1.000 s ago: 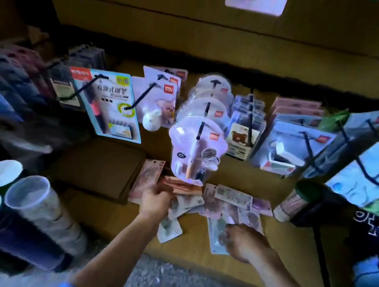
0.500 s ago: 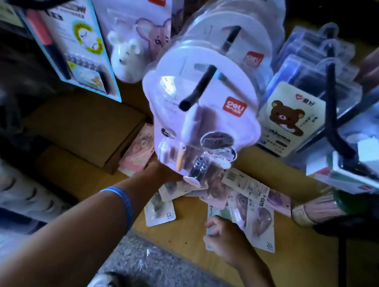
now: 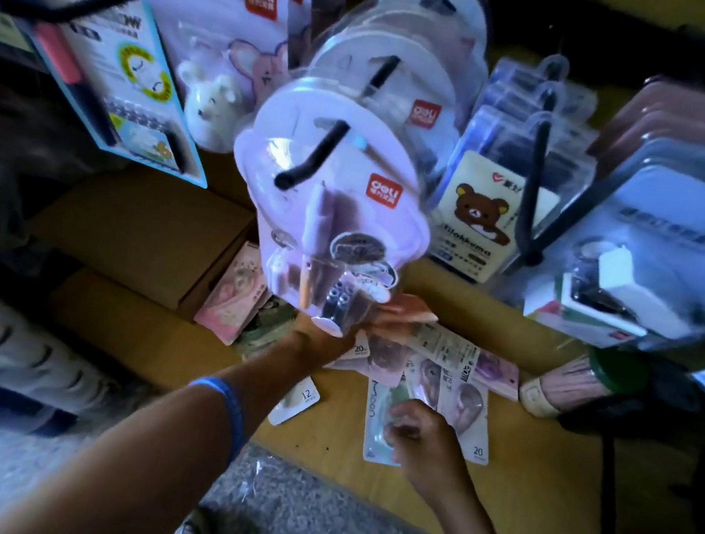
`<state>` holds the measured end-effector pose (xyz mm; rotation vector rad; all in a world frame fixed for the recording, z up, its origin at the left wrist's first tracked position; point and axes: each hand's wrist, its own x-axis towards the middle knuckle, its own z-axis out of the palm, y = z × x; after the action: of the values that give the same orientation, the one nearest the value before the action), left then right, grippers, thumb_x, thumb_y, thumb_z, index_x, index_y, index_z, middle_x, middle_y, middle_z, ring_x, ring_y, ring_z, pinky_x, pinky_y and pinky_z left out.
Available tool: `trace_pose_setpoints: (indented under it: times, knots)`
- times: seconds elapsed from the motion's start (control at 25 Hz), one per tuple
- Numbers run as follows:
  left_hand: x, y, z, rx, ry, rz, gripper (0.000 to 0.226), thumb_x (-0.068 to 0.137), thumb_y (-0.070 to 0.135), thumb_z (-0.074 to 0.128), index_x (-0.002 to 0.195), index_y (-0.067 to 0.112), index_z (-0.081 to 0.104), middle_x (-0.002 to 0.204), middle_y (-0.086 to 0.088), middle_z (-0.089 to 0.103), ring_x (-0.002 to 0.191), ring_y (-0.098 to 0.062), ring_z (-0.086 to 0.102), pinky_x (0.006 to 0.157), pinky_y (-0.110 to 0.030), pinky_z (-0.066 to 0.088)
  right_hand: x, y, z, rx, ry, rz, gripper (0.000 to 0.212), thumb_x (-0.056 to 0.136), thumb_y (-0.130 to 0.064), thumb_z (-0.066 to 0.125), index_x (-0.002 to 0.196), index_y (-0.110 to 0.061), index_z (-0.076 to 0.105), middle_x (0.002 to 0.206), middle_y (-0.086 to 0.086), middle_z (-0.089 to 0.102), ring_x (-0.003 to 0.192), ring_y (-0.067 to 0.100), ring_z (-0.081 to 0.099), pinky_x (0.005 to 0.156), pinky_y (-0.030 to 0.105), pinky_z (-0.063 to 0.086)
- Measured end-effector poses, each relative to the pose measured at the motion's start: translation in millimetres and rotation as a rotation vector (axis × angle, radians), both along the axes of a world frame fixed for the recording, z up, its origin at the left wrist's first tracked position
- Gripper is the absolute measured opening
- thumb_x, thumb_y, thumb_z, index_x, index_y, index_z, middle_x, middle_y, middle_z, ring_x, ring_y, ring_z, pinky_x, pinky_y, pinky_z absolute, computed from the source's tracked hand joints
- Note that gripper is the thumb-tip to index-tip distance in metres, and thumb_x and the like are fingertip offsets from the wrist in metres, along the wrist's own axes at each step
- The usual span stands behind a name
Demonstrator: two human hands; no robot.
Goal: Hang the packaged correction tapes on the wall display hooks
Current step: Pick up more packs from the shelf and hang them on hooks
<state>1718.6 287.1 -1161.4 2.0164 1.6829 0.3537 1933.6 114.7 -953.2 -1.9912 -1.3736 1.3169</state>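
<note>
Packets of correction tape (image 3: 440, 373) lie scattered flat on the wooden shelf (image 3: 516, 477), just ahead of both hands and below the rows of goods already hanging on black hooks (image 3: 313, 154). They seem to be spread there as a loose working pile, so that each card can be picked off singly and carried up to a hook.

Right hand (image 3: 420, 439) sits over the nearest card, a pale green-and-white packet (image 3: 378, 414) whose long axis runs straight away from the person; its printed end points toward the wall and its near end lies under the curled fingers. The fingers look closed on that packet's edge, probably lifting it free of its neighbours. Just beyond the knuckles two more cards (image 3: 467, 405) lie side by side, also lengthwise away from the person, slightly fanned.

Left hand (image 3: 330, 337) reaches farther forward, its blue wristband (image 3: 235, 414) well back on the forearm. A hanging round purple pack (image 3: 335, 218) covers most of the fingers, so I cannot tell whether they are gripping anything or only resting on the pile; an orange-pink card edge (image 3: 408, 310) shows just past them. To the left of that hand a stack of pink packets (image 3: 235, 294) leans against a cardboard box (image 3: 139, 233), and one small white card (image 3: 297, 396) lies beside the forearm.

No tape from this pile is on a hook yet, by my reading.
</note>
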Motion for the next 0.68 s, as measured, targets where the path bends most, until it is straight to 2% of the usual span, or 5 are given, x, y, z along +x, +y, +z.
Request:
trace_pose_setpoints:
  times: [0.16, 0.24, 0.36, 0.44, 0.68]
  knots:
    - [54.6, -112.8, 235.1, 0.351, 0.214, -0.186, 0.069, 0.073, 0.028, 0.054, 0.140, 0.015, 0.053, 0.114, -0.009, 0.068, 0.089, -0.033, 0.064, 0.068, -0.035, 0.055, -14.3, -10.0, 38.5, 0.001, 0.381, -0.400, 0.037, 0.077, -0.033, 0.081, 0.110, -0.027, 0.064, 0.100, -0.002, 0.075, 0.096, 0.024, 0.071, 0.071, 0.033, 0.050]
    - [56.6, -163.0, 257.1, 0.460, 0.235, -0.223, 0.071, 0.070, 0.027, 0.049, 0.140, 0.015, 0.048, 0.103, -0.007, 0.068, 0.085, -0.031, 0.061, 0.070, -0.036, 0.053, -28.6, -26.3, 65.0, 0.006, 0.582, -0.478, 0.069, 0.060, -0.045, 0.089, 0.121, -0.027, 0.064, 0.108, -0.003, 0.075, 0.100, 0.019, 0.071, 0.074, 0.031, 0.049]
    - [58.7, -213.8, 278.5, 0.303, 0.149, -0.147, 0.076, 0.063, 0.036, 0.059, 0.136, 0.018, 0.047, 0.094, -0.003, 0.066, 0.078, -0.029, 0.061, 0.067, -0.037, 0.047, -48.3, -62.3, 96.3, 0.179, 0.849, -0.664, 0.073, 0.059, -0.029, 0.088, 0.126, -0.014, 0.061, 0.100, 0.007, 0.075, 0.084, 0.021, 0.071, 0.070, 0.034, 0.049]
    - [58.4, -243.2, 315.4, 0.298, 0.056, -0.104, 0.066, 0.067, 0.040, 0.052, 0.129, 0.020, 0.055, 0.091, -0.002, 0.066, 0.077, -0.029, 0.060, 0.066, -0.039, 0.039, -66.5, -97.3, 113.1, 0.262, 1.019, -0.738, 0.079, 0.060, -0.032, 0.088, 0.132, -0.014, 0.058, 0.115, 0.011, 0.073, 0.100, 0.026, 0.070, 0.083, 0.037, 0.051]
    - [51.0, -288.8, 398.8, 0.379, -0.331, -0.230, 0.043, 0.084, 0.029, 0.058, 0.127, 0.023, 0.059, 0.108, 0.001, 0.067, 0.094, -0.027, 0.062, 0.075, -0.038, 0.049, -92.2, -156.1, 177.0, 0.516, 0.924, -0.674, 0.094, 0.041, -0.053, 0.095, 0.122, -0.015, 0.064, 0.119, 0.010, 0.072, 0.110, 0.025, 0.067, 0.098, 0.040, 0.047]
